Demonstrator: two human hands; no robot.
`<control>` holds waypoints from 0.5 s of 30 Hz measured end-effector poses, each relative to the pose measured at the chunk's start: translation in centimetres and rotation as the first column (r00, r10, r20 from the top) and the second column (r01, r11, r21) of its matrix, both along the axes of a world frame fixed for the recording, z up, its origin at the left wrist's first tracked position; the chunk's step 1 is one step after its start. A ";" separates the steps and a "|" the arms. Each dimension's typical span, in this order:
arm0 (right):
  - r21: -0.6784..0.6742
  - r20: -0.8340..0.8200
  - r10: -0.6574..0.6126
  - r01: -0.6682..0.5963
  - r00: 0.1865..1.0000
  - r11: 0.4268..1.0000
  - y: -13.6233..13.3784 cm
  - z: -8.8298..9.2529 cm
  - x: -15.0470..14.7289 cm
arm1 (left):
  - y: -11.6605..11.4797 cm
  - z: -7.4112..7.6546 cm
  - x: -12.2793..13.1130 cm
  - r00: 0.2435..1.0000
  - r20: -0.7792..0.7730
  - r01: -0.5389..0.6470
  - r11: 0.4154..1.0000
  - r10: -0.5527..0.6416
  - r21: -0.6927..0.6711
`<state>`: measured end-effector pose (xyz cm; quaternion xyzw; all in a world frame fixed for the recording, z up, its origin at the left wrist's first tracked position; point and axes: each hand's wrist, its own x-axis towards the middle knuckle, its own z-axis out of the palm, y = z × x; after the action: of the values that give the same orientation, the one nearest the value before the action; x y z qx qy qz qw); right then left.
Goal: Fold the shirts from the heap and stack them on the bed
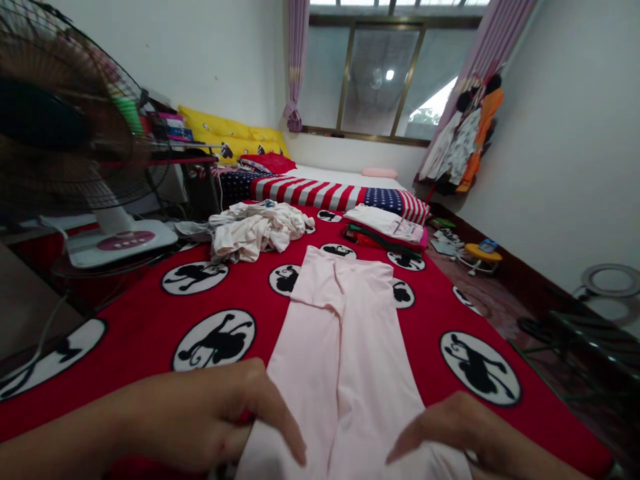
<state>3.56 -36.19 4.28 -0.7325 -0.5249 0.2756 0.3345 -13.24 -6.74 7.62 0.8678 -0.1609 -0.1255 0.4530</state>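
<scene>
No word or number can be read in this view. The pink panel on the fan base [120, 240] at left of the frame shows only small marks, and the book covers [175, 130] at upper left are too small and blurred to read.

I see pale pink trousers [340, 347] on a red bedspread [135, 353] with black-and-white monkey circles; at twelve o'clock, a stars-and-stripes quilt [320, 193].

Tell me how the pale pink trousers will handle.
The pale pink trousers will likely be floppy and light: they lie thin and flat, creasing softly by the left hand. They may also slip from the right hand rather than hold their shape.
</scene>
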 end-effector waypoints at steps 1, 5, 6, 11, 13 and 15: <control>0.048 -0.078 -0.089 0.093 0.993 0.995 1.2 0.2 1.1 | 0.7 0.0 1.5 0.998 -0.038 -0.057 0.997 0.055 -0.057; 0.142 -0.435 -0.398 0.498 0.808 0.856 7.0 -0.7 7.7 | 4.3 -2.5 10.0 0.885 -0.137 -0.466 0.836 0.446 -0.289; 0.132 -0.492 -0.449 0.574 0.746 0.808 8.4 -1.6 9.3 | 5.2 -3.7 12.2 0.818 -0.145 -0.571 0.760 0.556 -0.311; 0.124 -0.531 -0.603 0.759 0.595 0.640 11.6 -7.0 14.5 | 8.1 -10.1 18.4 0.594 -0.043 -0.798 0.582 0.803 -0.160; 0.100 -0.541 -0.611 0.766 0.577 0.635 11.4 -8.3 15.0 | 8.5 -11.3 18.6 0.606 0.018 -0.788 0.604 0.795 -0.119; 0.069 -0.571 -0.600 0.761 0.560 0.645 11.1 -8.6 15.0 | 8.7 -11.6 18.4 0.601 0.030 -0.795 0.601 0.799 -0.077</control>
<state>18.54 -25.08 -4.36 -0.7188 -0.1263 0.2159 0.6487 5.13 1.94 -4.01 0.8391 0.2255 0.1208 0.4801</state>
